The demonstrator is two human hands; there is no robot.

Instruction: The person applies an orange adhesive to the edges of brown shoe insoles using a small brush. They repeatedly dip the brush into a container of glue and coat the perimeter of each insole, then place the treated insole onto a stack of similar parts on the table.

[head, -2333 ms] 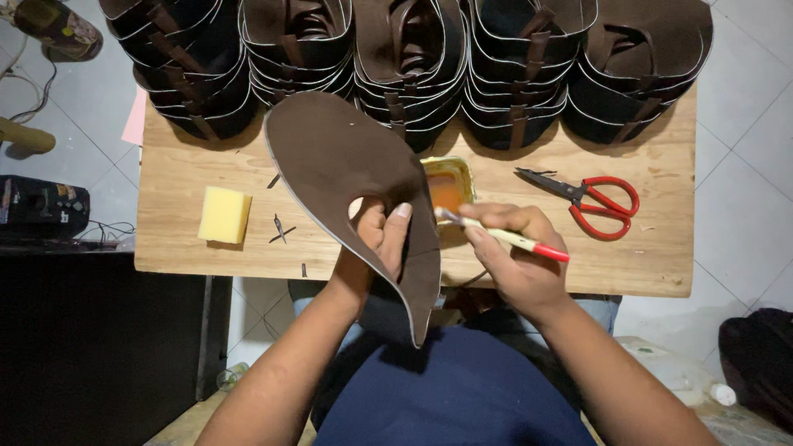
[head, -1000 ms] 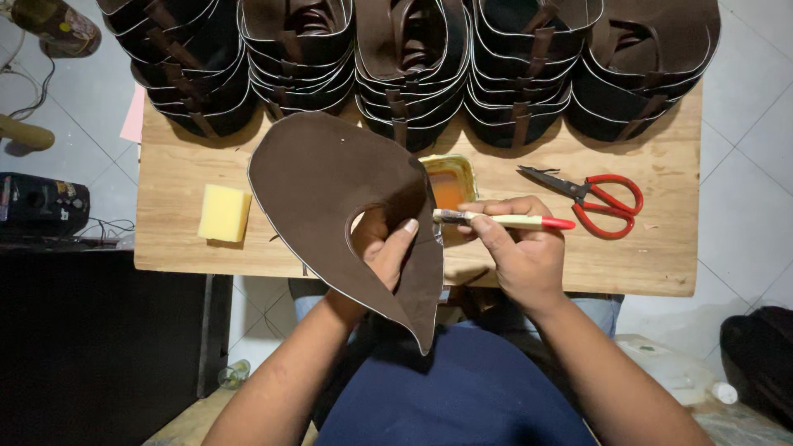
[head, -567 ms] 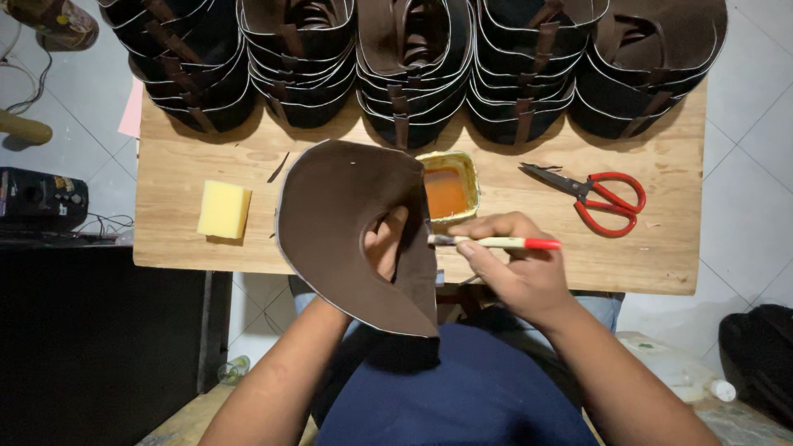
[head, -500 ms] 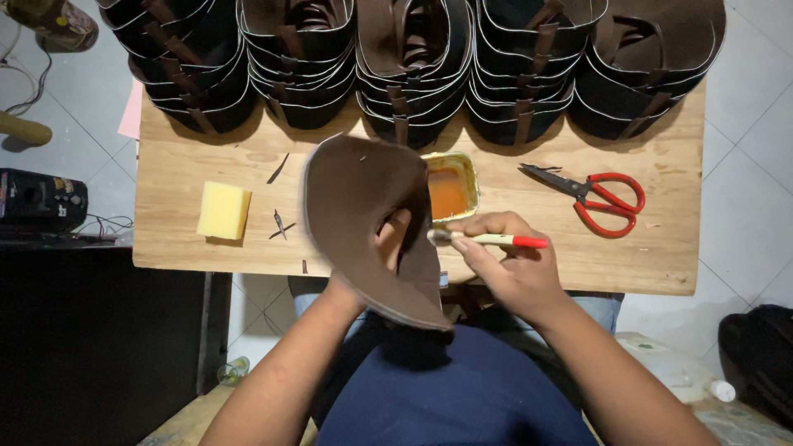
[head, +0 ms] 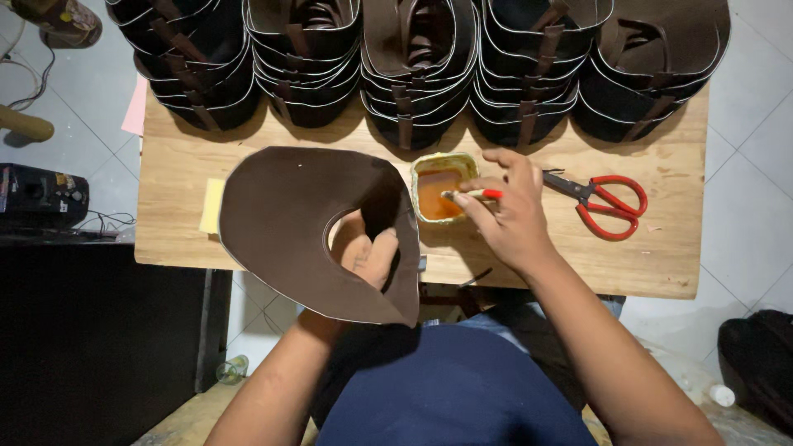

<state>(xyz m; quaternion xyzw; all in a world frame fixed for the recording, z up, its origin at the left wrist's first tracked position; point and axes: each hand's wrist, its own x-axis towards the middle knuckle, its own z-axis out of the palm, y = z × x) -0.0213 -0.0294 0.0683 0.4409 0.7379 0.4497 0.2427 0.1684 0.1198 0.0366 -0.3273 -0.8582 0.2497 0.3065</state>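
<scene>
Holding up a dark brown leather piece (head: 289, 231), curved with a pale edge line and a rounded cut-out, left of centre in the frame above the near edge of the wooden table (head: 661, 264). Left hand (head: 368, 252) clamped on that piece from behind, fingers and thumb showing through the cut-out and closed over its inner rim. Right hand (head: 512, 219), right of centre, pinched shut on a thin brush with a red handle (head: 475, 195), bristle end down in a small yellowish tin (head: 442, 188) of orange-brown glue standing at mid-table, just beside the right edge of the leather piece. Lying to the right of that hand, red-handled scissors (head: 599, 202), blades pointing left toward the tin, touching nothing else. Peeking out from behind the left edge of the leather piece, a yellow sponge block (head: 211, 206) flat on the wood. Lined along the far edge of the table, across the top of the frame, five stacks of nested brown leather parts (head: 421, 91) with straps and pale edge lines. At far left of the frame, off the table, a black device (head: 37, 194) with cables on a dark surface; in the lower right corner, a dark bag (head: 760, 363) on the tiled floor.
</scene>
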